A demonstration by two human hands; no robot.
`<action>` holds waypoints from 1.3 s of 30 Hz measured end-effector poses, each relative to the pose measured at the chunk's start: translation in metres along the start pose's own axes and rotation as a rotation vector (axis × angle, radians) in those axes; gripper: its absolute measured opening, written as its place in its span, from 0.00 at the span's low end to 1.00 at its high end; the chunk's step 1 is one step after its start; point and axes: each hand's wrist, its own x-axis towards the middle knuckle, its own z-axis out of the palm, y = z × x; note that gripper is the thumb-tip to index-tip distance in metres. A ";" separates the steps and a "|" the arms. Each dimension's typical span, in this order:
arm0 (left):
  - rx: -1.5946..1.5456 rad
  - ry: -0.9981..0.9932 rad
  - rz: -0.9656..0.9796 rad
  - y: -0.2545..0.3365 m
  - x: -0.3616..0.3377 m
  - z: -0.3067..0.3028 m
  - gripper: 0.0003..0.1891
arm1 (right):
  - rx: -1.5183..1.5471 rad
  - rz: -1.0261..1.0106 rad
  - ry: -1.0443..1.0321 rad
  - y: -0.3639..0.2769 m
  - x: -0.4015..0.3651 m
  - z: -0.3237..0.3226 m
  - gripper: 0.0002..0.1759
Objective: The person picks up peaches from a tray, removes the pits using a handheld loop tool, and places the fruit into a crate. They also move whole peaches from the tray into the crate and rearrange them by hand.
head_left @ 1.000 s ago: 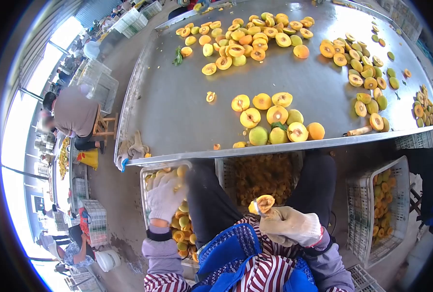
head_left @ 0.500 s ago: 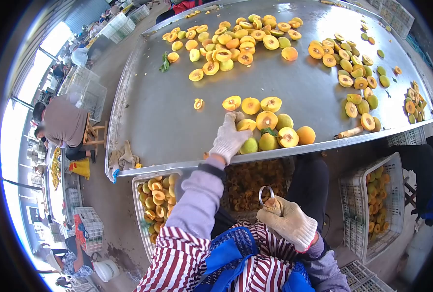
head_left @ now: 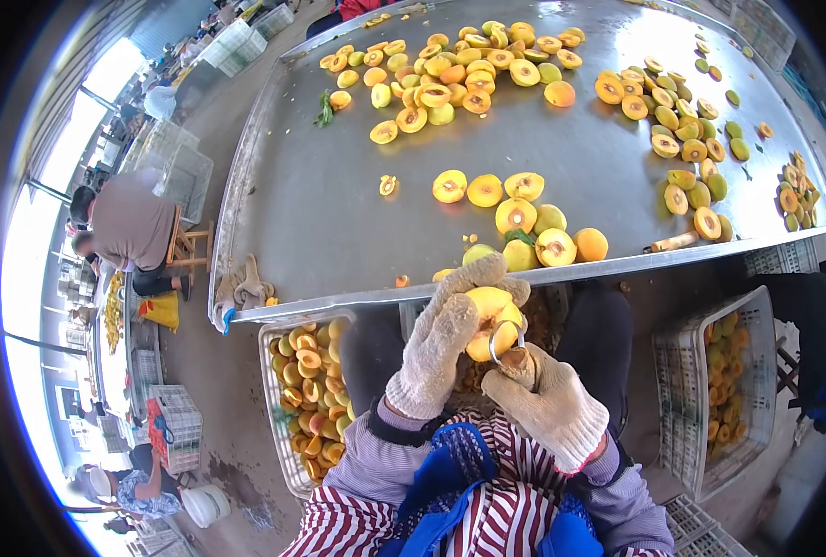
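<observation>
Clamped on peach (head_left: 489,320) with left hand (head_left: 445,336); gripping ring cutter (head_left: 504,342) in right hand (head_left: 550,410), pressed against peach, below table (head_left: 339,213) edge.

Steel table (head_left: 339,213) over a stained concrete floor (head_left: 225,422) — bright daylight from windows (head_left: 37,241) at left.

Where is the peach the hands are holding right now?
Head view, low centre: the peach sits in the left hand, just below the metal table's near edge, with the right hand's ring tool against it.
</observation>
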 end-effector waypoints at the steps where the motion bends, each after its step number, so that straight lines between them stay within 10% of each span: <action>1: 0.067 -0.021 0.039 -0.003 -0.001 0.000 0.33 | 0.001 -0.001 0.001 0.003 -0.001 0.001 0.16; 10: 0.108 0.172 0.169 -0.010 -0.021 0.037 0.31 | 0.102 -0.208 0.019 0.020 -0.013 0.012 0.18; 16: 0.185 0.147 0.077 0.008 -0.022 0.046 0.30 | 0.299 0.239 -0.261 -0.002 -0.023 0.000 0.17; 39: 0.171 0.187 0.359 -0.009 -0.026 0.056 0.32 | 0.198 -0.193 0.004 0.021 -0.028 0.015 0.17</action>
